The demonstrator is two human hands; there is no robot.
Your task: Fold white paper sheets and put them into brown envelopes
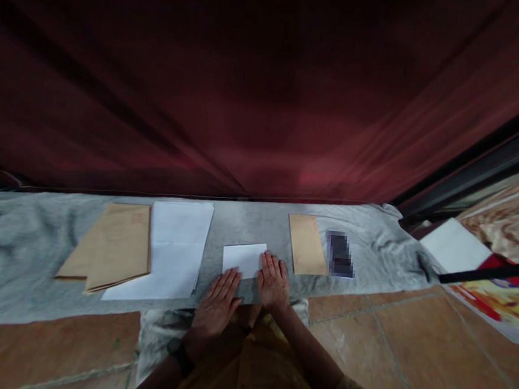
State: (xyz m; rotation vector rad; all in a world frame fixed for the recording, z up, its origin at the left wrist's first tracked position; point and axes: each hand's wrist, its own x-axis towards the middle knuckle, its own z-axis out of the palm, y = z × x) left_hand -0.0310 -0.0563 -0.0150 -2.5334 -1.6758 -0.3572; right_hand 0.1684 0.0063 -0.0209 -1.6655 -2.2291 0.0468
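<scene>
A small folded white sheet of paper (244, 258) lies flat on the grey cloth in front of me. My left hand (219, 301) rests at its lower left corner, fingers stretched out and flat. On its right edge lies my right hand (274, 281), also flat with the fingers extended. Neither hand grips anything. To the right of the paper is a single brown envelope (307, 245). Left of my hands lies a stack of larger white sheets (177, 254), partly covered by several brown envelopes (122, 244).
A grey cloth (20, 243) covers the long narrow surface. A dark pixelated rectangle (340, 253) lies right of the single envelope. A dark red curtain (265, 112) hangs behind. At the right are a black bar (489, 273) and a colourful printed box (501, 300). Tiled floor (365, 338) shows below.
</scene>
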